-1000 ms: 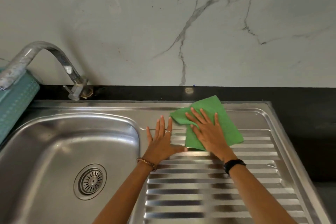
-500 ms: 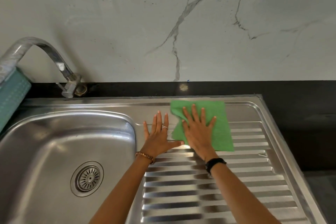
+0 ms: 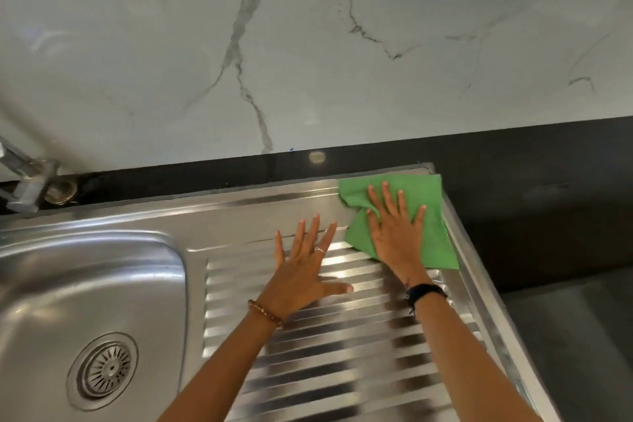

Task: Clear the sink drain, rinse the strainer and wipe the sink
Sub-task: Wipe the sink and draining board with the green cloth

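A green cloth [image 3: 433, 233] lies flat on the far right corner of the steel sink's ribbed drainboard [image 3: 342, 353]. My right hand [image 3: 397, 233] presses down on the cloth with fingers spread. My left hand [image 3: 305, 271] rests flat on the drainboard just left of it, fingers apart, holding nothing. The basin [image 3: 85, 284] is at the left, and the round metal strainer [image 3: 104, 370] sits in its drain hole.
The tap base [image 3: 30, 188] stands at the far left on the black counter strip [image 3: 205, 175]. A marble wall [image 3: 308, 44] rises behind the sink. Black counter [image 3: 548, 216] continues to the right of the drainboard's raised rim.
My right hand has slid the green cloth rightward to the drainboard's far right corner. My left hand stays flat on the drainboard. The view has shifted right, cutting off most of the tap.
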### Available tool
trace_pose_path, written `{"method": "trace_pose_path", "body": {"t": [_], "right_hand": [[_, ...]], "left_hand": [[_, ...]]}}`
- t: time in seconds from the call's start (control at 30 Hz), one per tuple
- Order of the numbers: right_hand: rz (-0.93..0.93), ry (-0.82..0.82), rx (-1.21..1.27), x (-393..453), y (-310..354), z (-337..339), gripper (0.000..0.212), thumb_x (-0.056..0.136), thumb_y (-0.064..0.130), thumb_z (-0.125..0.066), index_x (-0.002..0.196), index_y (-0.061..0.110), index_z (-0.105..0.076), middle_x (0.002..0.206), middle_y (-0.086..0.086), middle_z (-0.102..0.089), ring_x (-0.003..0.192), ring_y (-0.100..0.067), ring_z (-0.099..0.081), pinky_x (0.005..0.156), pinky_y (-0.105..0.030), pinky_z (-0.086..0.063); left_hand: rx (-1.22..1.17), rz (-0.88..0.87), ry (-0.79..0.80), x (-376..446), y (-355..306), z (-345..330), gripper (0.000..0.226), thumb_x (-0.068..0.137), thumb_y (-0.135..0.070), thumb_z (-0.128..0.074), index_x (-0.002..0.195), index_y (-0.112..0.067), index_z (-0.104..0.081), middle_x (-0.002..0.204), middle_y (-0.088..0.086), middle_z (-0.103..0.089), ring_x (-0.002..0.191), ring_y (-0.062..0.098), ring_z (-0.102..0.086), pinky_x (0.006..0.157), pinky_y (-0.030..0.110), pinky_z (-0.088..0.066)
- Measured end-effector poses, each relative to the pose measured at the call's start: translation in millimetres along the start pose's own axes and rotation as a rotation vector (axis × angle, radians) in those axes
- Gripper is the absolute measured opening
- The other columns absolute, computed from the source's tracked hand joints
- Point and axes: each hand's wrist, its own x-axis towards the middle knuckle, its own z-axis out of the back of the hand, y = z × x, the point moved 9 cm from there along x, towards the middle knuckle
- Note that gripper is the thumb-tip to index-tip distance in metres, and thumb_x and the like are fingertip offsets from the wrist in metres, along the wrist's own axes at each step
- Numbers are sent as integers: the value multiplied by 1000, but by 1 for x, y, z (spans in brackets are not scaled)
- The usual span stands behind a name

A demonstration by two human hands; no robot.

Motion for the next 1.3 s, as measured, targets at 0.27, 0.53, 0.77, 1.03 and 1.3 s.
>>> {"method": "trace_pose_path", "body": {"t": [0.27, 0.53, 0.77, 1.03, 1.3], "right_hand": [[-166, -85, -60, 24, -44, 19, 58, 100, 38, -19, 150, 16, 1, 160, -6, -2, 147, -23, -3, 114, -50, 11], [-176, -28, -35, -68, -46, 5, 60, 95, 45, -7, 150, 20, -9, 159, -6, -14, 146, -25, -12, 116, -43, 6], [-168, -64, -21, -13, -46, 10, 56, 99, 40, -22, 150, 19, -11, 159, -6, -14, 147, -23, -10, 116, -47, 10], [-46, -27, -55, -12, -43, 12, 54, 100, 37, -22, 150, 21, -11, 159, -4, -12, 147, -24, -10, 117, -48, 4], [-52, -38, -60, -76, -38, 3, 55, 99, 41, -18, 150, 23, -6, 159, -3, -11, 147, -23, -10, 118, -45, 1]], "left_hand": [[110, 45, 114, 16, -16, -13, 112, 42, -89, -11, 131, -36, 30, 138, -2, 42, 129, 22, 37, 105, 61, 21], [110, 32, 92, 20, -15, -16, 118, 28, -96, 11, 127, -37, 37, 137, -3, 45, 127, 24, 39, 104, 62, 20], [102, 27, 85, 21, -15, -18, 119, 26, -97, 13, 127, -37, 37, 134, -4, 47, 126, 24, 40, 104, 62, 21], [38, 8, 137, 20, -15, -16, 130, 25, -99, 6, 138, -36, 25, 150, 0, 33, 139, 26, 29, 104, 60, 22], [-89, 92, -162, -39, 25, 3, 108, 48, -95, 7, 137, -35, 19, 147, -8, 29, 134, 16, 31, 105, 47, 27]]}}
